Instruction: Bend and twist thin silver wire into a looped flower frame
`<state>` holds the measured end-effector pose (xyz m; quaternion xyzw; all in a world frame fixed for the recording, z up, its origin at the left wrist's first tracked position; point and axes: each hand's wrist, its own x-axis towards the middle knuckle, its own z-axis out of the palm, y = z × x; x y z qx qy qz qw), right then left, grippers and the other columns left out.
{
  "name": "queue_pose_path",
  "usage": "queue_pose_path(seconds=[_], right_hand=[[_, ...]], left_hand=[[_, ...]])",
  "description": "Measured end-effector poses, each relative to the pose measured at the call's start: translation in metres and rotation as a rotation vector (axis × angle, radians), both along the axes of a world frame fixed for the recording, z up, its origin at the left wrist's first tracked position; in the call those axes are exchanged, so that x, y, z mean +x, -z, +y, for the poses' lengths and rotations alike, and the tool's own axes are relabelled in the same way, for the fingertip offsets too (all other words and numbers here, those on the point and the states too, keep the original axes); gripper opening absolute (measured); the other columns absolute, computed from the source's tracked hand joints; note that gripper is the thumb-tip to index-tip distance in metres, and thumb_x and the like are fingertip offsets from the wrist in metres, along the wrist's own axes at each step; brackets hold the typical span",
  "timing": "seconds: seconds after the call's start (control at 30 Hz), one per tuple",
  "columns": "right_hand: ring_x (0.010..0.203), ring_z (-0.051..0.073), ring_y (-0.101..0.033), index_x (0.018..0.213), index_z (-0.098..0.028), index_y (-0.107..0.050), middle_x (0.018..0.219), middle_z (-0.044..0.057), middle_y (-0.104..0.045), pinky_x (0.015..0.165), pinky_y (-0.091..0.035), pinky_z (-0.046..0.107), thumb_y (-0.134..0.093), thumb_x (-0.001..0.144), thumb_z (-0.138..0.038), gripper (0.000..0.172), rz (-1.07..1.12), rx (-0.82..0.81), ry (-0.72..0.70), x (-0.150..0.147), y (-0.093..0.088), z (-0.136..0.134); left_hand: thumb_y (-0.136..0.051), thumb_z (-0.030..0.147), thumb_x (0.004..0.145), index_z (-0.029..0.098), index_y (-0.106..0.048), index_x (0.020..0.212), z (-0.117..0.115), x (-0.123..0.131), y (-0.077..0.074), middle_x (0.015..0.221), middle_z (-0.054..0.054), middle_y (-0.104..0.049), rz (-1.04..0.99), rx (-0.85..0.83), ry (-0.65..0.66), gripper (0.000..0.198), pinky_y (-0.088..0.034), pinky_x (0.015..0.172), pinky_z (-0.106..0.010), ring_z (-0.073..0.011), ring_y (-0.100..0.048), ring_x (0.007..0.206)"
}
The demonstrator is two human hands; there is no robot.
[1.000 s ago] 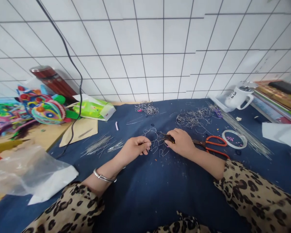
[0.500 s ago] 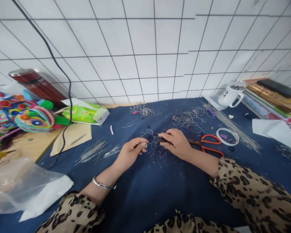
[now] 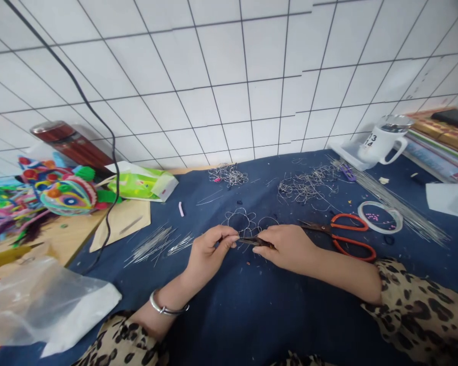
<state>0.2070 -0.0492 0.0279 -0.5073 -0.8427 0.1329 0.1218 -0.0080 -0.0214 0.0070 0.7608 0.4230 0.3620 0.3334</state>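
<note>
Between thumb and forefinger, my left hand point(image 3: 209, 251) pinches a thin piece of metal wire; most of it is hidden by the fingers. My right hand point(image 3: 290, 247) is wrapped round dark pliers point(image 3: 251, 240), whose slim jaws reach to the left fingertips and meet the wire there. Just behind the hands lie bent wire loops point(image 3: 239, 219) shaped like petals. Scissors with orange-red handles point(image 3: 353, 222) rest beyond my right forearm. Straight cut wires point(image 3: 150, 245) are spread left of my left hand.
Tangled wire heaps point(image 3: 308, 185) lie at the back on the blue cloth point(image 3: 221, 310). To the right are a round clear dish point(image 3: 399, 218) with pink beads, long wires point(image 3: 408, 211) and a white mug point(image 3: 383, 142). A plastic bag point(image 3: 61, 300) and colourful fuzzy crafts point(image 3: 66, 193) are left.
Both hands have come slightly nearer to me, away from the wire loops. The pliers' jaws now show plainly at my left fingertips. The whole view has shifted slightly.
</note>
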Motion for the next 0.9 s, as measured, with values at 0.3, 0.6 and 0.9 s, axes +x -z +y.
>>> queue_pose_path(seconds=[0.3,0.6,0.9], right_hand=[[0.07,0.014,-0.057,0.077,-0.021,-0.057,0.075,0.0,-0.063,0.056,-0.026,0.024,-0.043,0.084,-0.047,0.031,-0.027,0.006,0.031,-0.0005,0.0063,0.0001],[0.057,0.008,-0.048,0.066,-0.018,-0.05,0.062,-0.003,-0.055,0.052,-0.021,0.021,-0.043,0.084,-0.048,0.036,0.119,-0.097,0.072,0.0008,0.0082,0.006],[0.059,0.008,-0.049,0.067,-0.018,-0.051,0.064,-0.003,-0.055,0.053,-0.023,0.021,-0.045,0.083,-0.046,0.033,0.122,-0.109,0.065,-0.0003,0.0081,0.0069]], left_hand=[[-0.051,0.028,0.084,0.018,-0.057,0.089,-0.0013,0.0032,0.0024,0.071,-0.001,-0.06,-0.051,-0.134,0.038,0.013,-0.045,0.065,-0.024,-0.0116,-0.055,0.066],[-0.05,0.03,0.085,0.014,-0.057,0.087,0.0015,0.0062,-0.0023,0.066,-0.002,-0.063,-0.182,-0.311,0.055,0.017,-0.046,0.06,-0.024,-0.012,-0.057,0.061],[-0.053,0.03,0.082,0.015,-0.057,0.081,0.0027,0.0065,0.0003,0.06,0.0,-0.061,-0.098,-0.281,0.039,0.015,-0.044,0.059,-0.023,-0.0103,-0.056,0.057]])
